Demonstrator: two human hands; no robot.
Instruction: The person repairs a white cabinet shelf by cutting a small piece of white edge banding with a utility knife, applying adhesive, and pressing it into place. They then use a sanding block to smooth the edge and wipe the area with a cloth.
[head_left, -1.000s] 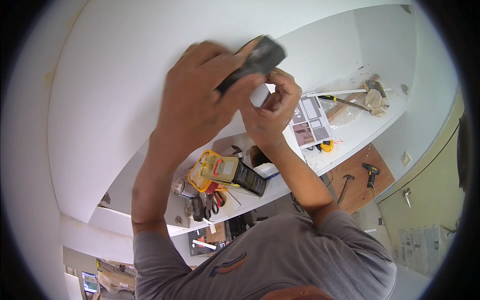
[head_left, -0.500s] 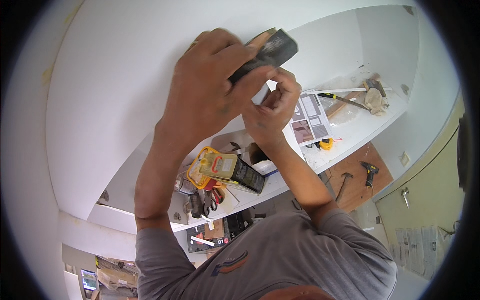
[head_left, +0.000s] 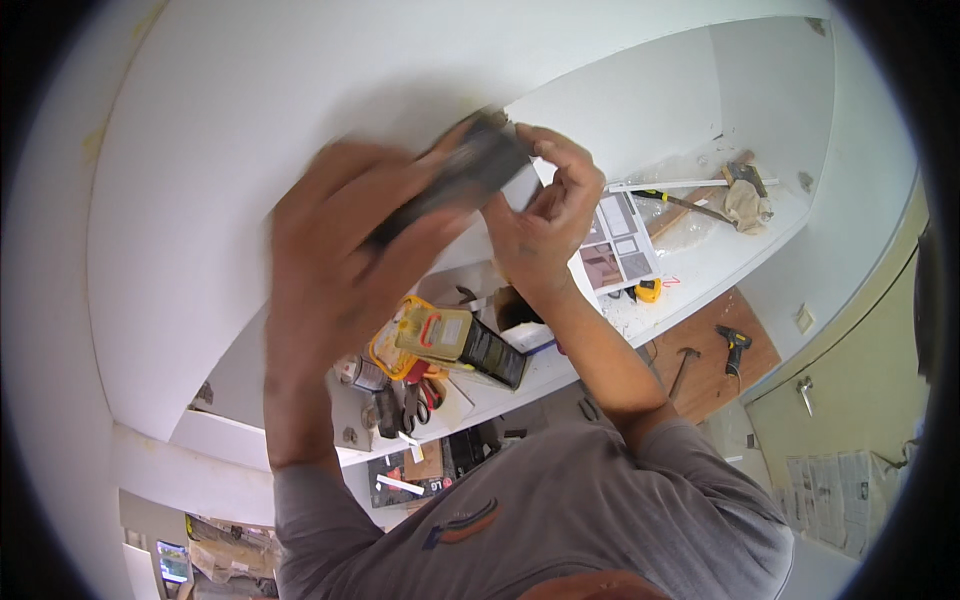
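Note:
My left hand [head_left: 345, 235], smeared by motion, is closed around a dark rectangular block [head_left: 470, 170] with a brown edge. It looks like a sanding block, held close against the large white panel [head_left: 215, 190]. My right hand [head_left: 545, 215] is just right of the block's far end, its fingers curled and its thumb opposite them. Something white and flat [head_left: 522, 187] shows between that thumb and fingers. Whether it is the panel's edge or a separate piece, I cannot make out.
Below my hands, a white shelf carries a rectangular can [head_left: 465, 345], a yellow-rimmed tub [head_left: 385, 350] and scissors [head_left: 418, 405]. To the right lie a printed sheet [head_left: 620, 240], a yellow tape measure [head_left: 648, 291] and a handsaw [head_left: 695, 207]. Lower down are a hammer [head_left: 684, 372] and a drill [head_left: 735, 348].
My left hand and the dark block have moved down and to the left along the white panel. My right hand has stayed nearly in place.

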